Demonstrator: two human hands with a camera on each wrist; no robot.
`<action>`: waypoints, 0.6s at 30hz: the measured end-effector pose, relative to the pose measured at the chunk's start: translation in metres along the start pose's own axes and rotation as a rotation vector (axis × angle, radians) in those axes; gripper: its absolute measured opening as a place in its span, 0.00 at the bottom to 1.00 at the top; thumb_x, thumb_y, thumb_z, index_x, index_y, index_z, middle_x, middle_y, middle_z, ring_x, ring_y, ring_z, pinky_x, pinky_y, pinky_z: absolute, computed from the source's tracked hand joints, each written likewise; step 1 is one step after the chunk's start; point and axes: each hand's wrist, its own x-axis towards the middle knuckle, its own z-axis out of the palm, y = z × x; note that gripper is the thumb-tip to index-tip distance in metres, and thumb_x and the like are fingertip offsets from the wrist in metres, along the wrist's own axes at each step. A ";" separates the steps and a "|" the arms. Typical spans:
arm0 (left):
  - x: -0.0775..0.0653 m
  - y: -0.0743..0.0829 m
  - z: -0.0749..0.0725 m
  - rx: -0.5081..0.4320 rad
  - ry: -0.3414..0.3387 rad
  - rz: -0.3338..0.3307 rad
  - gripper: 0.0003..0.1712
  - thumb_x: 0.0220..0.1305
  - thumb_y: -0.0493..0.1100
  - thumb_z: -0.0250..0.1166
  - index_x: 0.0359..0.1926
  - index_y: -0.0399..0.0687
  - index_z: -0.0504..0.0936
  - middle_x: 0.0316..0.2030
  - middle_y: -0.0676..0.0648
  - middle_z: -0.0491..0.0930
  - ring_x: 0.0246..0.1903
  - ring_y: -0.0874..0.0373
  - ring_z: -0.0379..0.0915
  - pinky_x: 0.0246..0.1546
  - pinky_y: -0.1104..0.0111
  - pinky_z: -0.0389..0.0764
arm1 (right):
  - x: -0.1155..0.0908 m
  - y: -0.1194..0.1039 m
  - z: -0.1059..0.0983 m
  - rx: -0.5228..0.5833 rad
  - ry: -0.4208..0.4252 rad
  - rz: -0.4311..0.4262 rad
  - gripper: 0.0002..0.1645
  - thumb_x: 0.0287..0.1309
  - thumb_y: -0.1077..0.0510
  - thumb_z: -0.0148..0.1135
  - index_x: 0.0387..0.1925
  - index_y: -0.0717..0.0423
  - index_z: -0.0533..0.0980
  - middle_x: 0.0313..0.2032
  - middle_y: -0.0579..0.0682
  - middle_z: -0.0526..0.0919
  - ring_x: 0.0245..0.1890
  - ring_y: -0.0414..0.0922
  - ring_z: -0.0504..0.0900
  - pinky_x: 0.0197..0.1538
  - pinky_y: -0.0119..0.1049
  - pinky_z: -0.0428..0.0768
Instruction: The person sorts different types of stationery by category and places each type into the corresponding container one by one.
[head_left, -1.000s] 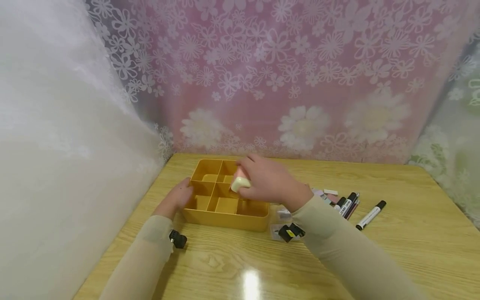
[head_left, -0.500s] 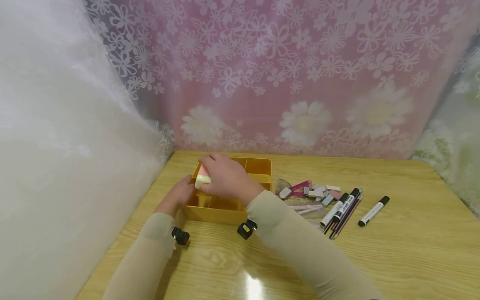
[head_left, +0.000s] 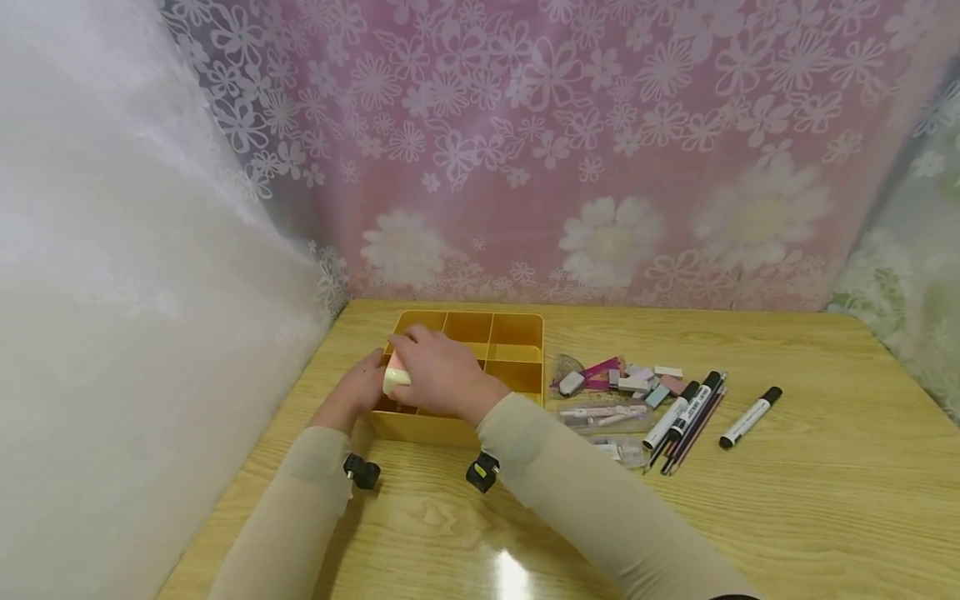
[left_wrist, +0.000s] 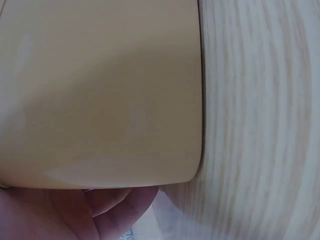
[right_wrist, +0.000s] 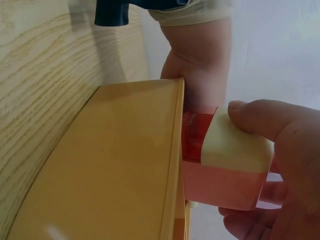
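My right hand [head_left: 444, 375] holds a box-shaped pink and cream item [right_wrist: 225, 182] with a red see-through section, thumb on its cream face and fingers on the far side. The item dips behind the rim at the left end of a yellow divided storage box [head_left: 427, 429], over the front left compartment. My left hand [head_left: 362, 388] grips the left end of this box. In the left wrist view its curled fingers [left_wrist: 120, 210] show past the box's edge. The right hand and item hide the box's left compartments in the head view.
Right of the box lie a protractor [head_left: 567, 367], a magenta ruler [head_left: 602, 368], several erasers [head_left: 633, 384] and clear packs [head_left: 603, 414]. Further right are markers [head_left: 693, 407] with pencils [head_left: 701, 433], and one marker [head_left: 751, 417] apart. A flowered curtain [head_left: 480, 167] hangs behind the table.
My right hand has carried the pink and cream item left across the yellow box, then lowered it at the left end. The left hand stays at the box's left end.
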 end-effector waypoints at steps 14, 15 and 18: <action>0.002 0.000 0.004 0.116 0.028 0.045 0.22 0.81 0.49 0.44 0.63 0.39 0.69 0.58 0.37 0.75 0.52 0.42 0.72 0.54 0.49 0.74 | 0.002 -0.013 0.027 -0.186 -0.091 0.003 0.44 0.65 0.31 0.58 0.75 0.47 0.64 0.63 0.49 0.75 0.56 0.50 0.78 0.50 0.41 0.82; 0.002 0.000 0.004 0.115 0.024 0.031 0.23 0.81 0.50 0.43 0.63 0.39 0.69 0.59 0.37 0.75 0.54 0.42 0.72 0.56 0.48 0.73 | 0.001 -0.013 0.031 -0.194 -0.104 0.004 0.44 0.66 0.30 0.56 0.75 0.48 0.64 0.64 0.49 0.74 0.58 0.51 0.77 0.51 0.42 0.82; 0.001 0.003 0.005 0.119 0.020 0.003 0.25 0.81 0.50 0.40 0.67 0.39 0.67 0.63 0.36 0.73 0.59 0.41 0.71 0.61 0.46 0.71 | -0.003 -0.014 0.042 -0.241 -0.117 -0.011 0.46 0.68 0.30 0.53 0.76 0.51 0.61 0.67 0.51 0.71 0.61 0.52 0.74 0.54 0.42 0.81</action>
